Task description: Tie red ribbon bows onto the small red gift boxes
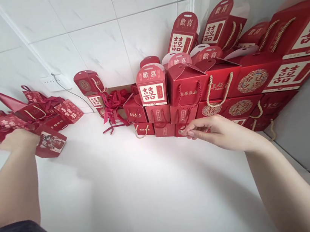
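Note:
My left hand [18, 141] reaches in among the red gift boxes at the far left. Its fingers are hidden behind the back of the hand, so I cannot tell whether they grip anything. Right beside it sits a small red box [51, 141] with a printed picture on its side. My right hand [214, 131] hovers over the table in front of the stacked boxes, thumb and fingertips drawn together with nothing visible in them. Behind it stand red candy boxes [188, 92] with rope handles, piled in layers, some topped by rounded flaps with white lettering.
The white table [141, 186] runs along a tiled wall [91, 44]. Dark red ribbons [114, 102] hang over a cardboard box near the middle. A cable leads from a wall socket [57, 83] down behind the boxes. A grey surface [309, 118] borders the right side.

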Tool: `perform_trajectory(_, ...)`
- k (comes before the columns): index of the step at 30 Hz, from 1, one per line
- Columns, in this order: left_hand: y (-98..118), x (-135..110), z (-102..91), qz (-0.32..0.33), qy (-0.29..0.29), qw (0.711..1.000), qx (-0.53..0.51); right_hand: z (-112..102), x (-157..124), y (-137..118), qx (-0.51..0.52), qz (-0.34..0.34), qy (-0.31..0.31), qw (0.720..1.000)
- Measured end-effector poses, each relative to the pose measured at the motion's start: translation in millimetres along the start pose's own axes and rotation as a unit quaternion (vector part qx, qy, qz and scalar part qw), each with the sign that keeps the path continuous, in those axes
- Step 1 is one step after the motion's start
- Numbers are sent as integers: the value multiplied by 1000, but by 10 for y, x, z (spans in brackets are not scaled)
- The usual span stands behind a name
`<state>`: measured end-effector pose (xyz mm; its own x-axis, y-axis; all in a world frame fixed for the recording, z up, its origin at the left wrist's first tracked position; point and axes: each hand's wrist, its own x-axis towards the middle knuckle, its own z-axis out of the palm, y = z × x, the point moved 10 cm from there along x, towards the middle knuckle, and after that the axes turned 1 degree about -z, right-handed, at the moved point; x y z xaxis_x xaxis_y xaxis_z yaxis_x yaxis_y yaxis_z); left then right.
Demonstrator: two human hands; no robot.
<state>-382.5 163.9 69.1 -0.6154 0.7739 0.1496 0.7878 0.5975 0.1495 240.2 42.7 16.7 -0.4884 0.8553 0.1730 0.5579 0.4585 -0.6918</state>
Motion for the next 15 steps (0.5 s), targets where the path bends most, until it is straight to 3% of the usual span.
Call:
perform_trajectory(2,-187,-54,44,-88,36,995,28,-13,8,-7,-2,0,2,1000)
perform_trajectory(3,-139,-100,54,-82,61,994,34,-22,10,-20,-4,-1,4,1000)
perform_trajectory(6,447,-312,106,83,138,987,3,-75,-9,-78,-19,-4,16,1000)
perform_trajectory(8,866,-445,334,165,102,981,-22,-138,-55,-118,-33,-4,28,999)
perform_trajectory(10,1201,-519,670,196,34,979,-36,-224,-132,-155,-42,-5,44,998)
perform_trajectory(12,1451,-565,1050,202,-36,977,-54,-340,-234,-185,-48,-5,68,997)
perform_trajectory(15,1682,-628,1494,207,-81,971,-83,-543,-407,-225,-60,0,111,992)
